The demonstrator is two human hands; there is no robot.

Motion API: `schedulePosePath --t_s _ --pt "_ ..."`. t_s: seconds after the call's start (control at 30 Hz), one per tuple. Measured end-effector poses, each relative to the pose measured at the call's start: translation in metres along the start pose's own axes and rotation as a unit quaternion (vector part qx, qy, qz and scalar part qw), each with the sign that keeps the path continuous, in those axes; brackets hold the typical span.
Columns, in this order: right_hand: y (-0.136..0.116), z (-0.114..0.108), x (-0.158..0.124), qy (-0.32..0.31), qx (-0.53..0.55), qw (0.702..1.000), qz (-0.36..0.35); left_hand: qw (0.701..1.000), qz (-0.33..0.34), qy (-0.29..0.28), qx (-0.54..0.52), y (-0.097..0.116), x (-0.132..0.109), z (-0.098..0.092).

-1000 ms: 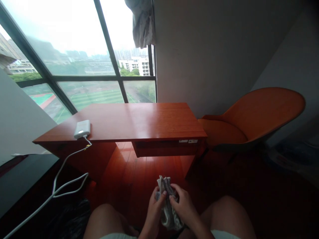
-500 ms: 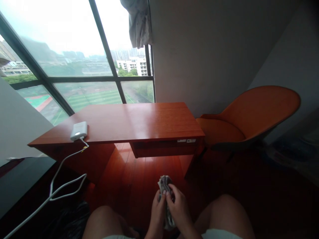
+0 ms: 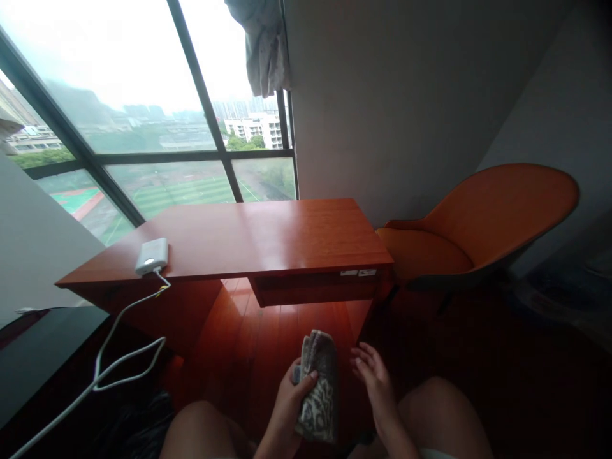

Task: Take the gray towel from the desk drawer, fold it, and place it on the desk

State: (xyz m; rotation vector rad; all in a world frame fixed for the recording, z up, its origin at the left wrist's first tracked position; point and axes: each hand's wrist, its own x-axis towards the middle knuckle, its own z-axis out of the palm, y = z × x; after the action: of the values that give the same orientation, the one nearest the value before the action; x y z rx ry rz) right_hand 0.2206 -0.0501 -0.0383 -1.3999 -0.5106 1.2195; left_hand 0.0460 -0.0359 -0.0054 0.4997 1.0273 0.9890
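My left hand (image 3: 295,392) grips a folded grey towel (image 3: 321,389) by its left side, the thumb lying across the front. The towel has a pale swirling pattern on its lower part, and layered folds show along its top edge. A small bluish patch, perhaps a label, pokes out beside the left fingers. To the right of the towel, apart from it, my right hand (image 3: 375,373) is open and holds nothing, its fingers slightly bent. Both hands are low in the view, between my knees.
A reddish wooden desk (image 3: 268,236) stands ahead, below a window. On its left end lies a white power bank (image 3: 152,256) with a white cable (image 3: 108,331) running down to the lower left. An orange chair (image 3: 497,217) is at the right.
My right hand has let go of the towel and moved off to the right. The towel, held narrow by both hands before, now shows its broad patterned face in my left hand.
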Motion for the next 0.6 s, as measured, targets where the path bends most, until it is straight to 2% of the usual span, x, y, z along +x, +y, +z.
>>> schedulePosePath --t_s 0.07,0.17,0.23,0.27,0.37,0.43,0.53,0.6 --pt "0.002 -0.008 0.002 -0.031 -0.015 0.998 0.050 0.999 0.000 -0.040 -0.014 0.017 -0.004 0.011" --pt "-0.014 -0.005 -0.005 -0.181 0.041 0.969 0.165 0.995 0.018 -0.090 -0.030 0.048 -0.004 0.030" --pt "-0.040 0.001 -0.004 -0.247 0.087 0.951 0.163 0.994 0.050 -0.098 -0.019 0.072 0.003 0.043" --pt "-0.056 0.005 0.000 -0.249 0.095 0.955 0.130 0.992 0.074 -0.098 -0.008 0.085 0.010 0.048" --pt "-0.113 0.021 0.030 -0.169 0.082 0.982 -0.015 0.979 0.171 -0.099 0.039 0.127 0.039 0.063" --pt "-0.152 0.036 0.059 -0.123 0.035 0.985 -0.116 0.967 0.223 -0.089 0.085 0.157 0.065 0.073" --pt "-0.198 0.065 0.103 -0.069 -0.083 0.962 -0.253 0.940 0.298 -0.053 0.158 0.197 0.107 0.089" --pt "-0.215 0.083 0.128 -0.021 -0.186 0.935 -0.301 0.902 0.358 0.019 0.241 0.216 0.134 0.097"
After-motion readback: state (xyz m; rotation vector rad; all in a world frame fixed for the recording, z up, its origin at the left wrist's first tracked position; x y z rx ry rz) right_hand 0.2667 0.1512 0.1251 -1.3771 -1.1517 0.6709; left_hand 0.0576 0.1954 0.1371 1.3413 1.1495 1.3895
